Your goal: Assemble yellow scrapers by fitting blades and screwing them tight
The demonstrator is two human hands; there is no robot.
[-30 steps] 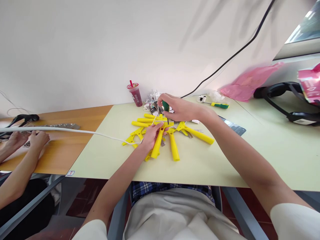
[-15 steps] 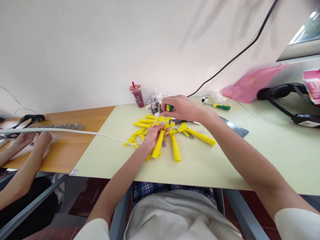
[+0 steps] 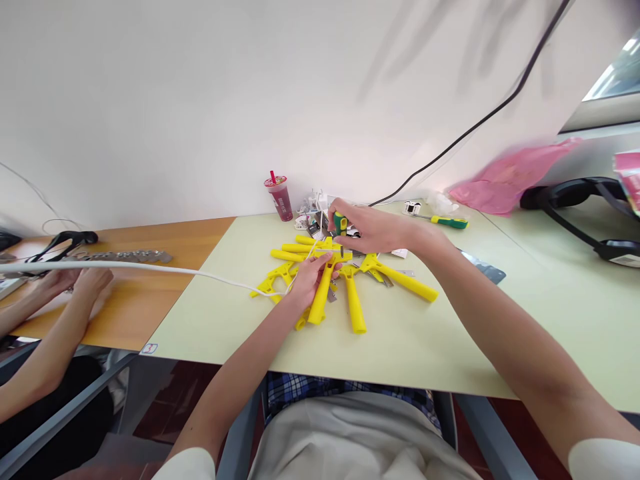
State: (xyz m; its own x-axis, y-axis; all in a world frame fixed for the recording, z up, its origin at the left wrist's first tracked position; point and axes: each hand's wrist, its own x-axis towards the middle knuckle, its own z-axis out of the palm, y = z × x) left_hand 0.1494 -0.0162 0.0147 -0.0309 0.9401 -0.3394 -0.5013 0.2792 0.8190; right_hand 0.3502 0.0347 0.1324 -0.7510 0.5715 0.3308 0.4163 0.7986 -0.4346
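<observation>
My left hand (image 3: 311, 280) is closed around the head end of a yellow plastic scraper handle (image 3: 320, 297), whose hollow grip points toward me. Above it my right hand (image 3: 363, 227) is wrapped round a screwdriver (image 3: 341, 224) with a green and yellow handle. The screwdriver stands nearly upright, its dark shaft pointing down at the scraper's head; whether the tip touches a screw is too small to tell. Several more yellow scrapers (image 3: 356, 303) lie spread around and under my hands, some with metal blades. A white cable (image 3: 235, 283) runs across to my left wrist.
Behind the pile stand a drink cup (image 3: 280, 199) and a white plug cluster (image 3: 314, 202). To the right lie a second screwdriver (image 3: 450, 222), a dark flat packet (image 3: 484, 267), a pink bag (image 3: 515, 177) and a black headset (image 3: 575, 213). A co-worker's hands (image 3: 87, 283) rest at the wooden table.
The screwdriver has turned in my right hand from pointing toward me to nearly upright over the scraper head. The whole view has shifted slightly. My left hand keeps its hold.
</observation>
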